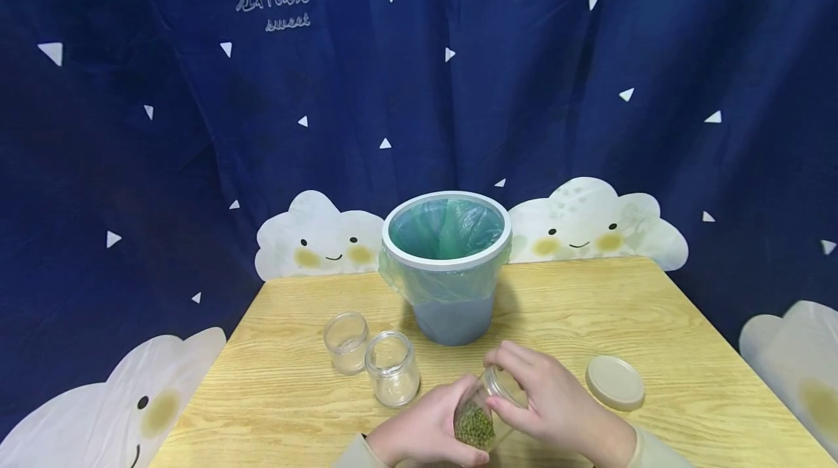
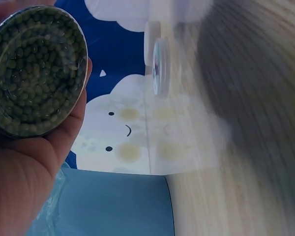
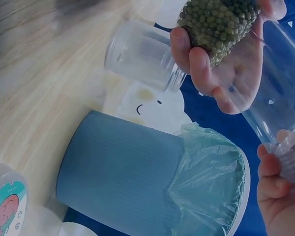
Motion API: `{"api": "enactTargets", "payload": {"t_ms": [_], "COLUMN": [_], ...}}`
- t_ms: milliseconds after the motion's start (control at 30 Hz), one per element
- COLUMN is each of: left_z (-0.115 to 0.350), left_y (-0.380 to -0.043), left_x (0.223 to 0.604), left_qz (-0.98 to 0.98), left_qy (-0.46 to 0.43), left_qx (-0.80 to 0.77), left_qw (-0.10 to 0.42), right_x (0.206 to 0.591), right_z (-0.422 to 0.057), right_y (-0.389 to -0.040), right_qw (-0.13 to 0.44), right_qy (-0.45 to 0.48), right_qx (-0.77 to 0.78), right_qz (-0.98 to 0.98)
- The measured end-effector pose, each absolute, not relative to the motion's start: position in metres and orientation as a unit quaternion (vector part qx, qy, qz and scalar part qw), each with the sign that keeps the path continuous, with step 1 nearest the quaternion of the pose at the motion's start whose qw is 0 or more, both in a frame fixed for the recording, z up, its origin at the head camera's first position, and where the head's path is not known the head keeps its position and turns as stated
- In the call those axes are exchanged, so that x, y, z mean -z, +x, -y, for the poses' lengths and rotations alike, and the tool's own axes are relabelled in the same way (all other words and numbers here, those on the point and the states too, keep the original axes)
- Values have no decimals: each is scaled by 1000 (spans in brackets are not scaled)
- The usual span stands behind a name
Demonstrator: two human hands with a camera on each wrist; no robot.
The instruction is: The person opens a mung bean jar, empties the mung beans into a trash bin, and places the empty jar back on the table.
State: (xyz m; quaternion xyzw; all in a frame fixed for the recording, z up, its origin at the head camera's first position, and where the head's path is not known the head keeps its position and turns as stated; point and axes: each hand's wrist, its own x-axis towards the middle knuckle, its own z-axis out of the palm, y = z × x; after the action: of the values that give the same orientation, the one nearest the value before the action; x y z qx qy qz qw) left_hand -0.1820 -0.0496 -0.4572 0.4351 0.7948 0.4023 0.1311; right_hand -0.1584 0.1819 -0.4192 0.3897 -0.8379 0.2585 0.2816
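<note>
A clear jar (image 1: 499,421) with green beans (image 1: 474,426) in its lower part is held between both hands, tilted above the table. My left hand (image 1: 425,421) grips it round the bean-filled base, and in the left wrist view the beans (image 2: 37,73) show through the jar's bottom. At the open mouth end, my right hand (image 1: 546,399) grips the rim between thumb and fingers. The right wrist view has the left fingers (image 3: 200,66) curled round the beans and the right hand (image 3: 280,196) at the clear neck.
Two clear jars without lids, a nearer jar (image 1: 393,373) and a farther jar (image 1: 347,344), stand left of the hands. Behind them is a blue-grey bin (image 1: 455,315) with a green liner (image 1: 452,282). A beige lid (image 1: 615,383) lies at the right on the wooden table (image 1: 275,381).
</note>
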Motion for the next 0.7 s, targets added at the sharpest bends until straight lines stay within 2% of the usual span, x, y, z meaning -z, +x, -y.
{"api": "enactTargets", "payload": {"t_ms": [267,433,700], "left_z": [50,52,52], "left_y": [-187,-188,-193], "left_x": [459,457,457], "left_qz": [-756,-752,-705], "left_qy": [446,443,498], "left_qx": [-442,-450,-453], "left_qw": [182,191,223], "right_x": [419,417,417], "right_z": [-185,-185,-188], "right_y": [-165,-170,-178], "right_qw": [291,295,321], "right_qy": [439,461,534], "right_qx": [-255,-255,-244], "right_qz": [811,797,743]}}
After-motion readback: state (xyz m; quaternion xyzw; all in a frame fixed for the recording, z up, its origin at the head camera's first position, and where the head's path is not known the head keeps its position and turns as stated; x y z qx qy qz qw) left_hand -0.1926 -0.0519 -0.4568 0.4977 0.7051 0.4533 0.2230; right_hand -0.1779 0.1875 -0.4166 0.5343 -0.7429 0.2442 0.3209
